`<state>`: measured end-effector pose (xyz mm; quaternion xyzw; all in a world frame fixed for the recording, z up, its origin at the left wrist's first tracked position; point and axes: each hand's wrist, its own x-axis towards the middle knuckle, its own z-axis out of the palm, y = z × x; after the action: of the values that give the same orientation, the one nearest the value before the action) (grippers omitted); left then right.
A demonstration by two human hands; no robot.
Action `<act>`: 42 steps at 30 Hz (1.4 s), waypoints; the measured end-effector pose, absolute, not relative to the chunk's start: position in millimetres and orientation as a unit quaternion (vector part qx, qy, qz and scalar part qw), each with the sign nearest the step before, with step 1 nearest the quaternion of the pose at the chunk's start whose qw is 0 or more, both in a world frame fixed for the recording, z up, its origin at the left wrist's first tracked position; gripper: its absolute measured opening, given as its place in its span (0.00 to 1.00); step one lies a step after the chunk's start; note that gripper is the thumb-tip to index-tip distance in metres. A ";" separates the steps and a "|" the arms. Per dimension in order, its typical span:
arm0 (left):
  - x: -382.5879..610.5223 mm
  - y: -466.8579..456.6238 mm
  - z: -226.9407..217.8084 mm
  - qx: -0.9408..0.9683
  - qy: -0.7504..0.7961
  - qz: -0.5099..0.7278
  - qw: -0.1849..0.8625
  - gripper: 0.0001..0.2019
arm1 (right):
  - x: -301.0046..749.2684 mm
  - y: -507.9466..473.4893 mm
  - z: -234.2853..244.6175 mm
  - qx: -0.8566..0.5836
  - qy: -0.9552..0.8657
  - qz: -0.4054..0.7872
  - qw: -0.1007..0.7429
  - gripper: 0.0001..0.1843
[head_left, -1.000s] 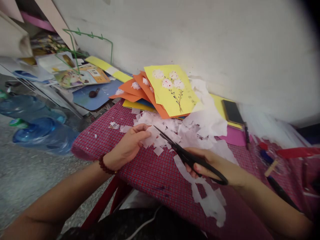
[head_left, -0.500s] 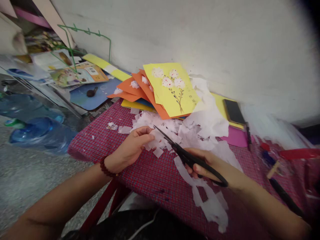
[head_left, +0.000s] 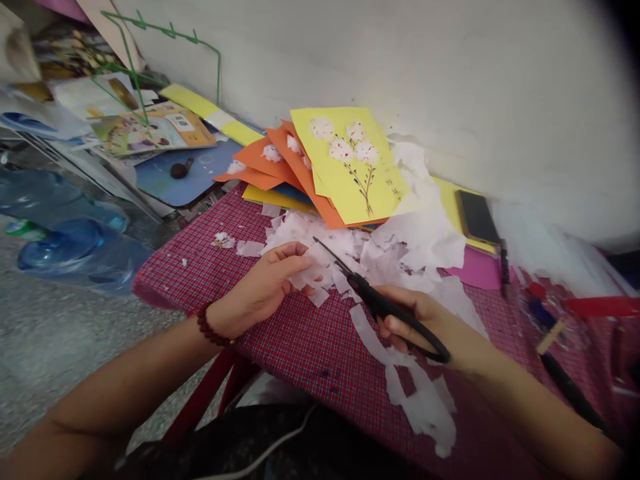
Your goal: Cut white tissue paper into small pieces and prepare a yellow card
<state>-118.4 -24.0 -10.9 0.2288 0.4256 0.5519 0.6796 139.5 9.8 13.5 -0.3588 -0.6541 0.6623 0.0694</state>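
Observation:
Between the thumb and fingers of my left hand (head_left: 267, 283) is a small piece of thin white paper (head_left: 306, 270), pinched at its edge. My right hand (head_left: 420, 320) grips black scissors (head_left: 373, 297) by the handles, their blades pointing up and left beside that piece. The blades look almost closed. Torn and cut white paper scraps (head_left: 395, 250) lie heaped behind both hands. Long paper strips (head_left: 415, 400) trail over the checked tablecloth (head_left: 305, 353) below my right hand.
Yellow card with paper blossoms (head_left: 353, 173) tops a stack of orange cards (head_left: 280, 163) by the wall. A phone (head_left: 477, 217) lies at right, near a black pen (head_left: 560, 383). Water bottles (head_left: 83, 257) stand on the floor at left, beside a blue board (head_left: 165, 177).
The view has shifted slightly. My left hand still pinches the paper, and the scissors' tip sits a little further from its fingertips than before.

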 end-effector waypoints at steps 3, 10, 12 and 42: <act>-125.5 -29.4 -11.3 0.243 0.438 0.499 0.707 0.14 | 142.4 12.0 10.3 -0.368 -0.661 0.651 0.059 0.32; -131.4 -35.8 -12.9 0.266 0.456 0.525 0.667 0.11 | 146.1 12.6 12.4 -0.327 -0.701 0.632 0.046 0.34; -131.6 -34.8 -14.6 0.259 0.450 0.549 0.655 0.11 | 148.7 13.2 12.3 -0.318 -0.698 0.640 0.034 0.35; -128.2 -22.8 -22.1 0.275 0.459 0.535 0.654 0.09 | 123.8 17.0 16.1 -0.317 -0.661 0.680 0.026 0.25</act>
<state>-128.2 -22.8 -22.1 0.2748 0.4590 0.5346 0.6542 123.8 17.0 16.1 -0.3167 -0.6608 0.6800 0.0263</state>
